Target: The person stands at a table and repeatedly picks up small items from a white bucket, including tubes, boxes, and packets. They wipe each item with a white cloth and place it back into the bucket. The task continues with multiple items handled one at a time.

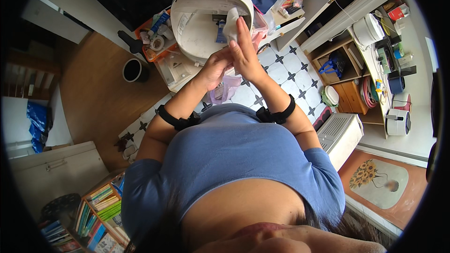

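Observation:
My left hand (218,68) and my right hand (246,56) meet in front of a white round-edged case. A crumpled white wipe (231,24) rises beside the long fingers of my right hand, held against them. The fingers of my left hand are folded in against my right palm and partly hidden, so what they grip does not show. Beyond my hands, the white case (182,44) stands tilted with its hollow inside toward me. A blue tube (220,32) lies inside it. Both wrists and forearms carry black straps.
An orange basket (151,56) with tubes and a tape roll sits left of the case. A dark bin (133,70) stands on the wooden floor. A pale purple bag (226,90) hangs below my hands. Wooden shelves (349,51) line the right; a white drawer front (293,30) juts out.

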`<act>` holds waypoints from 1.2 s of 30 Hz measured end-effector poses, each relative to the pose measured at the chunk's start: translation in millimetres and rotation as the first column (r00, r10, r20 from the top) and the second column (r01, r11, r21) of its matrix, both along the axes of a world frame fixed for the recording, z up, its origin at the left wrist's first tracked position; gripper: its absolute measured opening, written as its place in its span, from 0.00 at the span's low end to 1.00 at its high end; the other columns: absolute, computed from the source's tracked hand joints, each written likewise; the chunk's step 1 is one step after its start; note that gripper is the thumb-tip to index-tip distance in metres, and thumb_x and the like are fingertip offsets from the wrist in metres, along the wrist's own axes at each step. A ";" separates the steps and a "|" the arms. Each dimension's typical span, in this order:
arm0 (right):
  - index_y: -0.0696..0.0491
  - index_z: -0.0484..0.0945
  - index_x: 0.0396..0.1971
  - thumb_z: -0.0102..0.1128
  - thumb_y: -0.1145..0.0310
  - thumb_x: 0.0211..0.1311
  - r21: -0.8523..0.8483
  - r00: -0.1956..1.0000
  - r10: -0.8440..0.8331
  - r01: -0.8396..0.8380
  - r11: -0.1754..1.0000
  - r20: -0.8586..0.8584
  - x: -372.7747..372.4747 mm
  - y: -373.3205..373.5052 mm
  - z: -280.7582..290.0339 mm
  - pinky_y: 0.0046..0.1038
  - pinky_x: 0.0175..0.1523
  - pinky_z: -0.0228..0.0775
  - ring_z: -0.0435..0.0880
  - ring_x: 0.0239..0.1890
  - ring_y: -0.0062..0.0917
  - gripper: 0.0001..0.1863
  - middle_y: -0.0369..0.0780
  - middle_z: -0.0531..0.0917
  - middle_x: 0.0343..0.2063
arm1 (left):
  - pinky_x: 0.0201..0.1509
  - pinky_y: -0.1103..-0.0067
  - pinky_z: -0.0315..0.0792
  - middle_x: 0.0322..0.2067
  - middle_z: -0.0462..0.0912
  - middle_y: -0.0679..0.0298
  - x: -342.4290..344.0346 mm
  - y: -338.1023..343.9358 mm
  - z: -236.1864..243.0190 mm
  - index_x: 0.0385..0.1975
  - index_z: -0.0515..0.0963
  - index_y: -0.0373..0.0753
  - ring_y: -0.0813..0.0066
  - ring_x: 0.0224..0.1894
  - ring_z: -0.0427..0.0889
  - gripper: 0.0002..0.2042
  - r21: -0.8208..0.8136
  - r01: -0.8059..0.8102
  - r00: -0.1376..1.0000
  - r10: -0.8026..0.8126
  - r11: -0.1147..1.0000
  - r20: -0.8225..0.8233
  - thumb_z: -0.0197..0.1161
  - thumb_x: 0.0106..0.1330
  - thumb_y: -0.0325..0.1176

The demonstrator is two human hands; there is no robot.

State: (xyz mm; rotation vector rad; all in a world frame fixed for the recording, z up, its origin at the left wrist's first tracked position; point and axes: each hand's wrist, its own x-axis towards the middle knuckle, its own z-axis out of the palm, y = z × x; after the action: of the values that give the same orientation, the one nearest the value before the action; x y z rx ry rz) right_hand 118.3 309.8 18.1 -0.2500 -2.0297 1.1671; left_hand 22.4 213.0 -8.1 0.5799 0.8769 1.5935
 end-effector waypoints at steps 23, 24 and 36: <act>0.57 0.68 0.40 0.57 0.66 0.65 -0.690 0.946 -0.314 0.178 0.702 -0.075 -2.6 31.6 -67.1 0.18 0.42 0.65 0.71 0.36 0.19 0.12 0.37 0.74 0.36 | 0.43 0.85 0.71 0.35 0.80 0.66 3.3 16.5 -23.5 0.41 0.76 0.34 0.84 0.38 0.76 0.10 -0.227 -0.073 0.764 -0.092 0.971 -0.638 0.61 0.63 0.31; 0.57 0.67 0.42 0.56 0.66 0.65 -0.765 0.945 -0.326 0.186 0.617 -0.033 -1.8 31.8 -67.0 0.19 0.42 0.65 0.71 0.36 0.19 0.12 0.37 0.74 0.36 | 0.43 0.85 0.71 0.34 0.80 0.67 2.4 17.1 -22.2 0.40 0.77 0.34 0.84 0.38 0.76 0.10 -0.206 -0.117 0.635 -0.086 0.972 -0.768 0.62 0.62 0.31; 0.48 0.63 0.52 0.52 0.58 0.67 -0.867 0.887 -0.339 -0.123 0.483 -0.315 4.7 43.3 -51.2 0.29 0.39 0.74 0.76 0.37 0.23 0.18 0.36 0.75 0.40 | 0.36 0.85 0.71 0.30 0.80 0.66 -5.1 3.8 -18.8 0.39 0.76 0.33 0.83 0.31 0.77 0.13 -0.247 0.123 0.944 -0.190 0.961 -0.271 0.66 0.58 0.34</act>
State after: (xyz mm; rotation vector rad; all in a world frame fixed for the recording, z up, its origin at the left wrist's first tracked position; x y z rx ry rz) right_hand 123.0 353.1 -33.1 -0.5401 -0.8188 1.8999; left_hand 17.3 216.8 -27.0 0.7148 1.1859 1.2588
